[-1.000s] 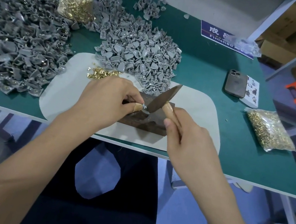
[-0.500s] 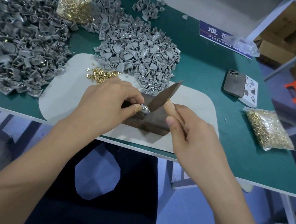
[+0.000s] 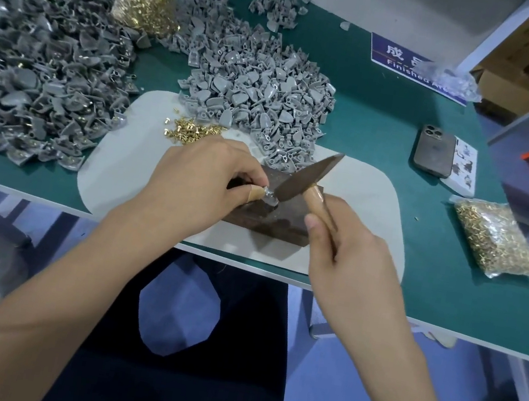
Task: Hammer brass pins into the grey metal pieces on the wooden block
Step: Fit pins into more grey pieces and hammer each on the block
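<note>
A: Brass pins, a loose scatter of them, lie on the pale mat just beyond my left hand; one grey metal piece sits on the wooden block, pinched by that hand's thumb and fingers.

B: And the hammer?

A: Head view only. Half a second back its dark head was lifted off the piece; now the lower tip is down, touching or nearly touching it. My right hand is wrapped round the wooden handle. Looks like a strike landing.

B: So the pin's in?

A: Can't tell, the pin itself is hidden under head and fingers. I'd judge it seated or one tap short. Grey heaps on the worktop mean plenty left.
</note>
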A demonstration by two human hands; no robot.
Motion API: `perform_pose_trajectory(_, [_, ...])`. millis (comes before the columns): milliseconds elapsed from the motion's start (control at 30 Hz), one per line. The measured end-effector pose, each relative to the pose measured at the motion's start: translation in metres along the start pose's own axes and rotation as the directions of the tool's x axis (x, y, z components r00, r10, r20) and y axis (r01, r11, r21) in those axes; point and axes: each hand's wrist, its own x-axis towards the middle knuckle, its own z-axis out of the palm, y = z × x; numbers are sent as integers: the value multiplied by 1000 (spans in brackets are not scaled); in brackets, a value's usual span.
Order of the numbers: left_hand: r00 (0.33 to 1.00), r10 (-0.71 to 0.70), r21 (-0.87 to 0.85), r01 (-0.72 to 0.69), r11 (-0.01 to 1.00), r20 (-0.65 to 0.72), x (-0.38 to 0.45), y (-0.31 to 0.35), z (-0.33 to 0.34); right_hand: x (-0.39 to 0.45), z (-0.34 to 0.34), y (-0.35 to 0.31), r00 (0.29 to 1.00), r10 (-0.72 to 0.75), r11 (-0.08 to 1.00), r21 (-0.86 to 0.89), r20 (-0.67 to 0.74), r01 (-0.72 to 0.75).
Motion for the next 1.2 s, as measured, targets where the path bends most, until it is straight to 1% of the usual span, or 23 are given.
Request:
perform_pose_trajectory(67, [1000, -1, -12, 1, 1000, 4, 0, 0, 0, 1, -2, 3, 997, 18, 999, 35, -80, -15])
perform_pose_trajectory(133, [1000, -1, -19, 1, 1000, 1, -1, 1, 0, 0, -2, 0, 983, 29, 993, 121, -181, -7])
perform_pose_trajectory(167, [1000, -3, -20, 3, 1000, -2, -1, 0, 0, -1, -1, -3, 983, 20, 992, 129, -182, 3])
perform_pose_trajectory(267, [1000, -16, -18, 16, 1000, 2, 0, 0, -1, -1, 1, -5, 1000, -23, 1000, -4, -21, 23])
perform_pose_trajectory(300, [1000, -20, -15, 20, 1000, 4, 0, -1, -1, 0, -1, -3, 1000, -22, 999, -27, -8, 22])
perform_pose_trajectory(367, [1000, -26, -17, 26, 1000, 5, 1, -1, -2, 2, -7, 0, 996, -12, 1000, 4, -92, 12])
perform_pose_trajectory(433, [1000, -31, -25, 31, 999, 1, 1, 0, -1, 0, -8, -3, 978, 3, 992, 123, -208, 23])
perform_pose_trajectory(467, [999, -33, -27, 33, 999, -1, 1, 0, -1, -2, -6, -5, 975, 1, 989, 146, -222, 33])
perform_pose_trajectory(500, [999, -35, -25, 35, 999, -2, 1, 0, -1, -3, -3, -7, 981, -8, 991, 132, -193, 34])
perform_pose_trajectory(600, [999, -34, -13, 34, 999, -3, 1, 0, -2, -4, 3, -5, 1000, -15, 1000, 2, -10, 15])
perform_pose_trajectory(633, [999, -35, -12, 35, 999, -1, 1, 0, -3, -3, 1, -2, 1000, -2, 1000, -3, 3, 2])
perform_pose_trajectory(667, [999, -36, -13, 36, 999, 1, 1, 1, -3, -2, -1, 1, 1000, 5, 1000, 6, -14, -5])
perform_pose_trajectory(767, [999, -39, -19, 39, 999, 7, 1, 1, -4, -3, -2, 0, 981, 30, 987, 158, -189, 0])
perform_pose_trajectory(800, [999, -40, -21, 40, 999, 7, 1, 1, -4, -4, -1, -2, 974, 31, 982, 188, -226, 13])
perform_pose_trajectory(833, [999, -39, -20, 39, 999, 7, 2, 1, -4, -5, 2, -4, 974, 22, 981, 192, -224, 22])
perform_pose_trajectory(867, [999, -35, -16, 35, 999, 4, 1, 1, -4, -6, 5, -7, 983, 10, 986, 163, -181, 20])
perform_pose_trajectory(933, [1000, -30, -9, 30, 1000, 0, 1, 2, -4, -6, 9, -9, 999, -11, 999, 31, -52, 13])
perform_pose_trajectory(967, [1000, -31, -10, 31, 999, 1, 1, 2, -4, -6, 8, -8, 999, -17, 1000, -14, -39, 16])
perform_pose_trajectory(1000, [999, -33, -13, 33, 999, 1, 1, 2, -4, -5, 5, -7, 997, -19, 1000, -17, -70, 18])
perform_pose_trajectory(1100, [999, -44, -24, 44, 999, -5, 1, 1, -4, -3, -3, -8, 960, 7, 986, 160, -281, 40])
perform_pose_trajectory(1133, [999, -46, -24, 46, 999, -5, 1, 1, -4, -3, -2, -9, 944, 3, 981, 186, -331, 62])
perform_pose_trajectory(1167, [999, -47, -21, 47, 999, -1, 1, 2, -4, -5, 0, -11, 943, -4, 981, 183, -333, 69])
perform_pose_trajectory(1200, [999, -45, -15, 45, 999, 3, 1, 2, -4, -6, 2, -12, 960, -9, 987, 151, -278, 53])
